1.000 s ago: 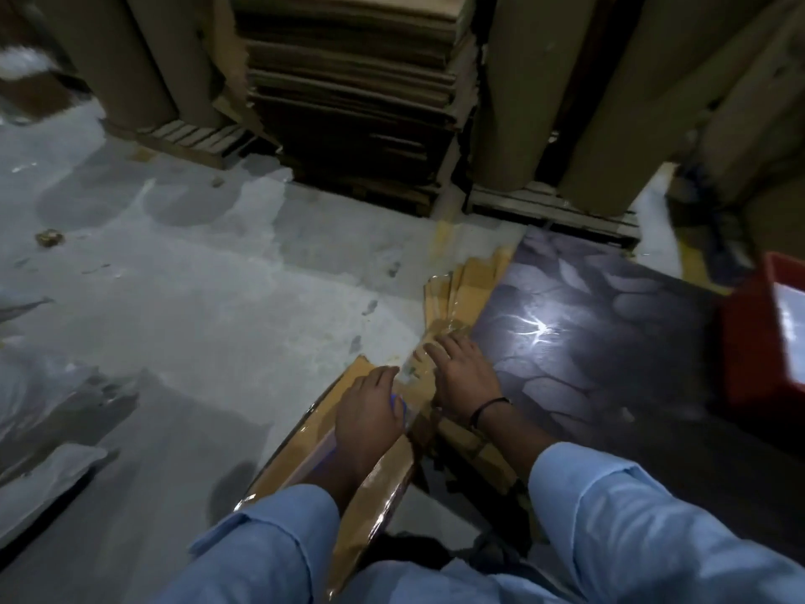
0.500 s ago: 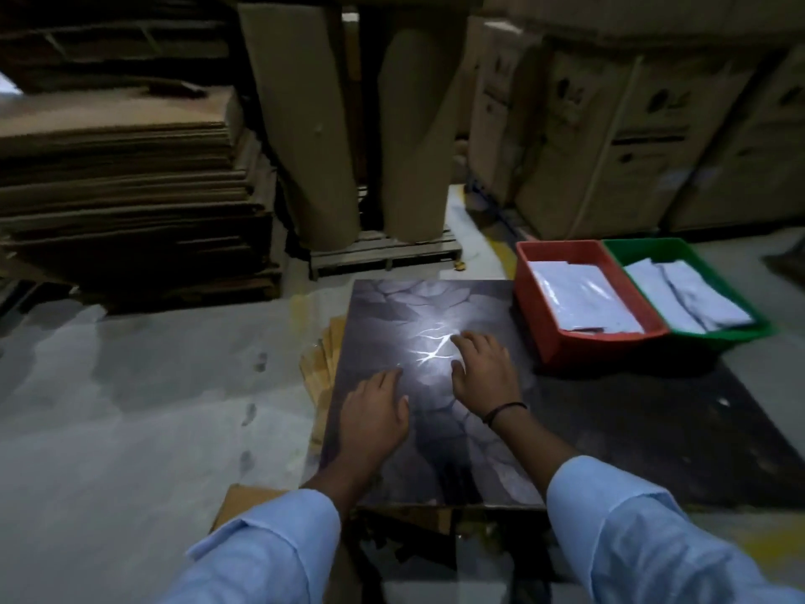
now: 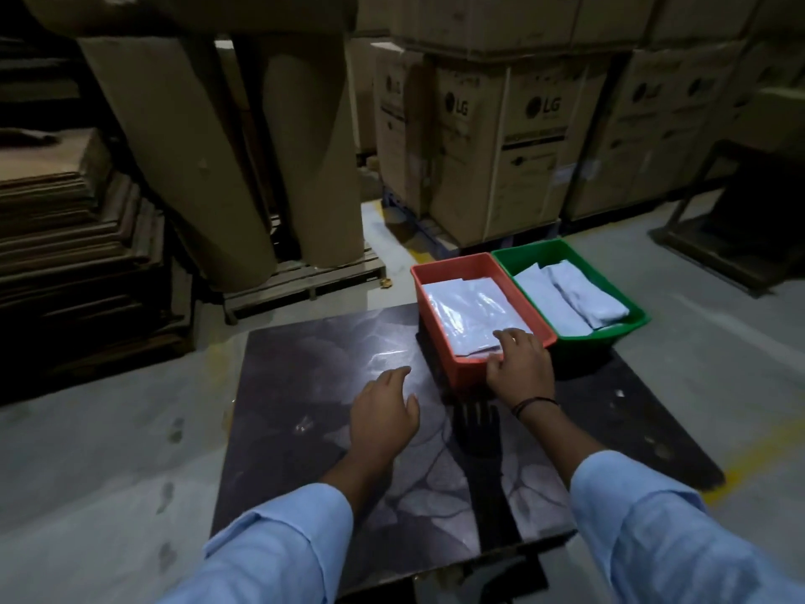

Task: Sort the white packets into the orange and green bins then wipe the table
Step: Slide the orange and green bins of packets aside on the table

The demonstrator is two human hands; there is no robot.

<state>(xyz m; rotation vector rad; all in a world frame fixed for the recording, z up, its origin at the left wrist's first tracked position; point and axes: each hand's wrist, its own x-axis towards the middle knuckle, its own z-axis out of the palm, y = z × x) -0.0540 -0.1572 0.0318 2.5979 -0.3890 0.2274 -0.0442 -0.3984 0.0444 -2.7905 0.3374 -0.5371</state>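
The white packets (image 3: pixel 470 316) lie in the orange bin (image 3: pixel 424 307) and green bin (image 3: pixel 610 338), none on the table (image 3: pixel 305 385), so I judge only wiping is left; left hand (image 3: pixel 383 416) hovers loose and empty, right hand (image 3: pixel 518 364) rests spread fingers on the orange bin's packets.

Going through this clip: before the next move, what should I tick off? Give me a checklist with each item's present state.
1. White packets lie inside the orange bin: ok.
2. More packets lie inside the green bin: ok.
3. No loose packets on the table: ok, for the part in view.
4. Wiping cloth within reach: not ok, none in view.
5. Left hand free, open over the table: ok.
6. Right hand free: not ok, it rests over the orange bin's near rim, fingertips on the packets.
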